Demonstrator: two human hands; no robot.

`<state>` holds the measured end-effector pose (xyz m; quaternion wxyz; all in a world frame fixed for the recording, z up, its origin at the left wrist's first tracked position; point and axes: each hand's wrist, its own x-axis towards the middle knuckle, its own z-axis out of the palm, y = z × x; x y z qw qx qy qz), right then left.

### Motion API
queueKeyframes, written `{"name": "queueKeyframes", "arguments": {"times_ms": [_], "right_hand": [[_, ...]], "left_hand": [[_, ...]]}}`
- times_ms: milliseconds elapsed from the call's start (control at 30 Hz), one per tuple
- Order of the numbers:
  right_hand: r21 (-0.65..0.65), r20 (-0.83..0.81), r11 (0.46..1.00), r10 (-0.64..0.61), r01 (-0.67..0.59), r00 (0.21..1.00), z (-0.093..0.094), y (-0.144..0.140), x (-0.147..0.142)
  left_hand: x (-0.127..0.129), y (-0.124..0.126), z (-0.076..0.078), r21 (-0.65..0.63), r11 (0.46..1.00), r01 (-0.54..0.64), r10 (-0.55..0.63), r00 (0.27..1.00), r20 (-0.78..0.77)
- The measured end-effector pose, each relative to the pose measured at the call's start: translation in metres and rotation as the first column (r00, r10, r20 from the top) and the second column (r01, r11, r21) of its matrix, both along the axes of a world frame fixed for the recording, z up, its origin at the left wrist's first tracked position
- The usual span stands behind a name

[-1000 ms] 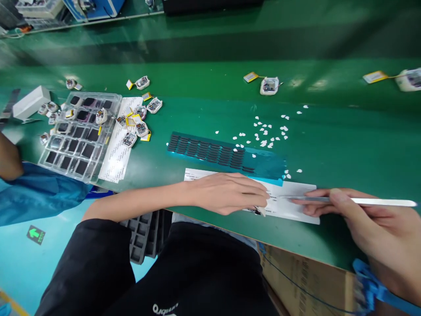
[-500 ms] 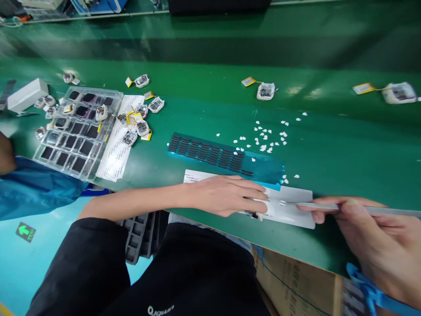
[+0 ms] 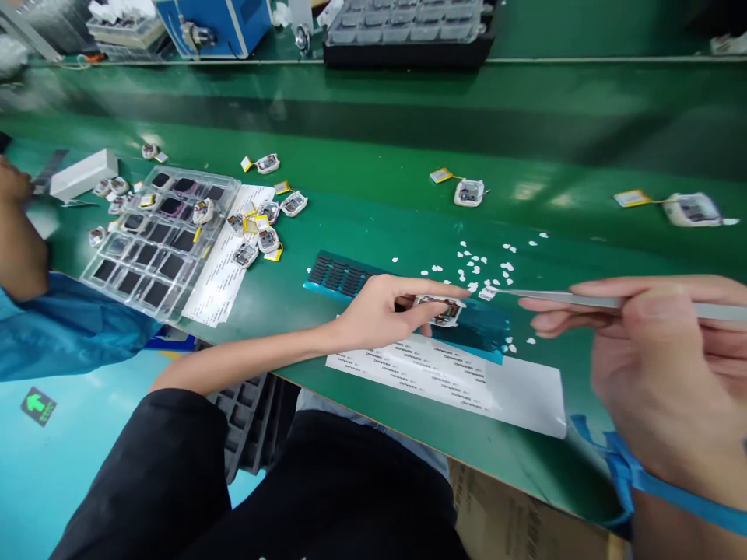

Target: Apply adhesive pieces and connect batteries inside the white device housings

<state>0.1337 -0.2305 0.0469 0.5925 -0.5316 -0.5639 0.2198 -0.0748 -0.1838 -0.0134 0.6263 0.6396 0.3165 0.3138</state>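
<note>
Big green bench (image 3: 373, 187) takes up most of the view, with a clear compartment tray (image 3: 157, 241) of dark parts off to the left and a white printed sheet (image 3: 467, 377) near the front edge. Just behind that sheet lies a teal backing strip (image 3: 350, 278) carrying rows of small black pads. The left hand (image 3: 379, 311) is over that strip, fingers closed around a small white watch-type module (image 3: 443, 309), pinching it by its edges with the index finger laid along the top. The right hand (image 3: 659, 350) grips thin metal tweezers (image 3: 554, 297), tips narrowed on a tiny white scrap right by the module's far corner. More white scraps (image 3: 484, 260) are scattered just behind. My read: the module looks light and rigid but fragile, exposed board and all, so edge grip is the way, no pressing the middle. The scrap's basically weightless and probably sticky, tweezers only.
</note>
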Motion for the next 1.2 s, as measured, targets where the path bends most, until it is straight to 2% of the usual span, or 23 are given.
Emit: {"name": "queueKeyframes", "arguments": {"times_ms": [167, 300, 433, 600, 933, 1200], "right_hand": [[-0.071, 0.087, 0.997, 0.029, -0.023, 0.996, -0.022, -0.006, -0.001], [-0.112, 0.109, 0.992, 0.073, -0.061, 0.991, -0.032, -0.008, 0.003], [-0.182, 0.138, 0.983, 0.035, -0.009, 0.99, -0.033, -0.009, 0.005], [-0.251, 0.138, 0.968, 0.047, -0.01, 0.989, -0.033, -0.013, 0.006], [-0.278, 0.088, 0.96, 0.049, -0.023, 0.995, -0.031, -0.013, 0.005], [-0.258, 0.141, 0.965, 0.082, -0.044, 0.987, -0.033, -0.013, 0.009]], "left_hand": [[0.001, 0.001, 0.001, -0.14, 0.983, 0.115, -0.102, 0.99, 0.094], [0.002, -0.004, 0.004, -0.121, 0.981, 0.151, -0.14, 0.986, 0.091], [0.001, -0.009, 0.01, -0.121, 0.978, 0.172, -0.166, 0.985, 0.054], [0.0, -0.013, 0.018, -0.162, 0.967, 0.194, -0.197, 0.98, -0.002], [0.0, -0.014, 0.018, -0.186, 0.958, 0.217, -0.219, 0.976, 0.011], [0.001, -0.014, 0.015, -0.165, 0.962, 0.217, -0.215, 0.976, 0.027]]}}
